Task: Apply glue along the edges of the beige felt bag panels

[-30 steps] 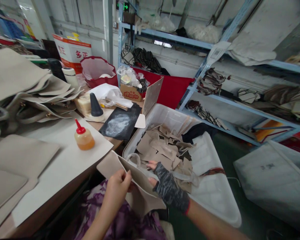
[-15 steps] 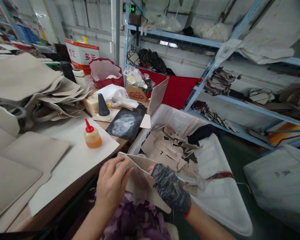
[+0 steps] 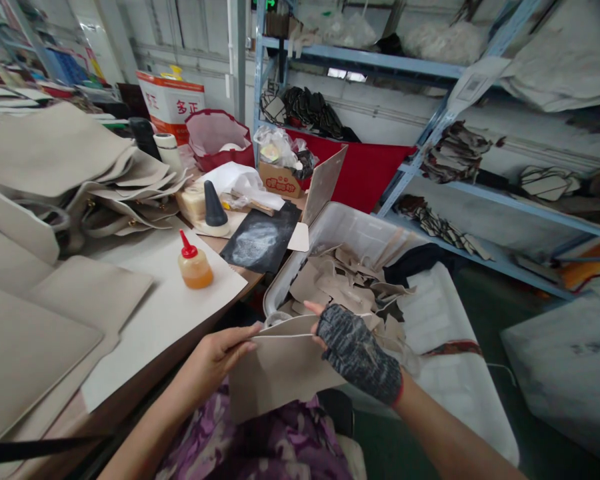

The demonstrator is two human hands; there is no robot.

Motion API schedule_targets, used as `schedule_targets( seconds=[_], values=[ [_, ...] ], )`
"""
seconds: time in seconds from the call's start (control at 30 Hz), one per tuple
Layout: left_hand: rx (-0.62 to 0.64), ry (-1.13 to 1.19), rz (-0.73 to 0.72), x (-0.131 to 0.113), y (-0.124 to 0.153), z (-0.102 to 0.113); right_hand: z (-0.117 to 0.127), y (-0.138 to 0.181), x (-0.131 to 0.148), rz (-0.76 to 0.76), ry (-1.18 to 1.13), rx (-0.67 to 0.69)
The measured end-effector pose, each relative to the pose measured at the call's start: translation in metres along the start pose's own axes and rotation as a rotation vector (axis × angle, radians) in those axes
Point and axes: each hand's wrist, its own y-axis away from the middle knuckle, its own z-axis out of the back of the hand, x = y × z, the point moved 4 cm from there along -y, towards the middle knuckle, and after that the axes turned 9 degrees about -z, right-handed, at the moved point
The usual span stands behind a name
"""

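Observation:
Over my lap I hold a beige leather bag panel [image 3: 275, 367] with both hands. My left hand [image 3: 219, 352] pinches its upper left edge, fingers closed on the rim. My right hand [image 3: 354, 352], in a dark grey fingerless glove, grips the upper right edge of the same panel. The panel hangs flat, facing me, just in front of a clear plastic bin [image 3: 445, 373] filled with several beige leather scraps [image 3: 340, 283].
A worktable [image 3: 145, 373] on my left carries stacked beige panels [image 3: 45, 313], a glue bottle with a red cap [image 3: 194, 267], a black cone [image 3: 214, 205], a black sheet [image 3: 260, 239] and a red basket [image 3: 215, 139]. Blue shelving [image 3: 430, 67] stands behind the bin.
The panel has turned from a folded, angled hold to hanging flat in front of me. My left hand shifted from its top to its left edge; my view drifted left.

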Motion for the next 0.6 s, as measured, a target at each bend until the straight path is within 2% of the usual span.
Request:
schedule_targets(
  seconds=[0.13, 0.27, 0.6],
  values=[
    [-0.008, 0.060, 0.066, 0.000, 0.001, 0.000, 0.001, -0.003, 0.000, 0.012, -0.010, 0.001],
    [0.016, 0.075, 0.097, 0.001, 0.002, -0.001, 0.001, -0.006, -0.001, 0.000, 0.011, 0.075],
    [0.084, 0.023, 0.071, 0.005, 0.008, -0.006, -0.003, -0.014, 0.000, -0.004, 0.130, 0.090]
  ],
)
